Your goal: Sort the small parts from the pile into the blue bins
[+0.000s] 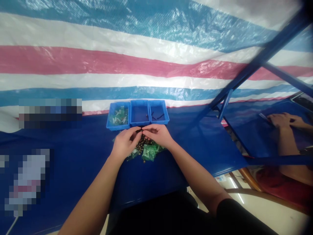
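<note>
My left hand (125, 142) and my right hand (158, 134) meet fingertip to fingertip just in front of the blue bins. Both are closed in a pinch, and what lies between the fingers is too small to make out. Under them is a pile of small dark and brass-coloured metal pieces (140, 145). Green clear plastic packets (149, 152) lie along the near side of the pile. One tiny brass-coloured piece (144, 161) sits apart on the blue table (151, 179).
Behind my hands, the left bin (108, 123) holds green packets, the middle bin (139, 124) a small piece, the right bin (160, 122) thin dark strips. A blue metal frame (233, 83) rises at right; beyond it are another person's hands (280, 120). Blurred-out objects lie left.
</note>
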Motion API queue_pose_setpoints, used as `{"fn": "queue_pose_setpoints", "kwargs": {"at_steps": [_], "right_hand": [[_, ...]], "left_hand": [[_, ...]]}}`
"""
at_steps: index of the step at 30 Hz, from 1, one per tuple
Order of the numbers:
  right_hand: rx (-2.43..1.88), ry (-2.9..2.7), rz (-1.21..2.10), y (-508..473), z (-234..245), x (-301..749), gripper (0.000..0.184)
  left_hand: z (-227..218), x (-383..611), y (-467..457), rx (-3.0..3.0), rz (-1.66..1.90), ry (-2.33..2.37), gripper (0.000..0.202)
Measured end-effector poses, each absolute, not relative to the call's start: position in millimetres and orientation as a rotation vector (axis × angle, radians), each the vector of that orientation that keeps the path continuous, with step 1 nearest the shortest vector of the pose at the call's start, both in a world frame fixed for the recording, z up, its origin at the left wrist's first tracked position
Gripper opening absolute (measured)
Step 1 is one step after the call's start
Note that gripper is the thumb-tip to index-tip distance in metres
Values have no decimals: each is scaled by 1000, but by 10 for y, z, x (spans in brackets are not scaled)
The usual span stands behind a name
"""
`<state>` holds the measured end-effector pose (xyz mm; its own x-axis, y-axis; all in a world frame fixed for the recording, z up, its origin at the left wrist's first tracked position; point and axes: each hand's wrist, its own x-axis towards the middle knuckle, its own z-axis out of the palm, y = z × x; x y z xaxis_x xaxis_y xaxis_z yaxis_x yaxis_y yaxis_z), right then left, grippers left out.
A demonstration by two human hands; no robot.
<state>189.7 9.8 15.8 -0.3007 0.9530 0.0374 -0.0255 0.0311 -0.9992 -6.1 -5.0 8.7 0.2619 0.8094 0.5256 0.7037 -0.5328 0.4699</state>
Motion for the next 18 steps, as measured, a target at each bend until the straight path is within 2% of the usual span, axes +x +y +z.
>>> {"fn": "queue_pose_setpoints", "kwargs": {"at_steps": [18], "right_hand": [[-1058,-1379,1447,84,213,1903,30]], "left_hand": [[52,-71,-15,2524,1258,1303,18]]}}
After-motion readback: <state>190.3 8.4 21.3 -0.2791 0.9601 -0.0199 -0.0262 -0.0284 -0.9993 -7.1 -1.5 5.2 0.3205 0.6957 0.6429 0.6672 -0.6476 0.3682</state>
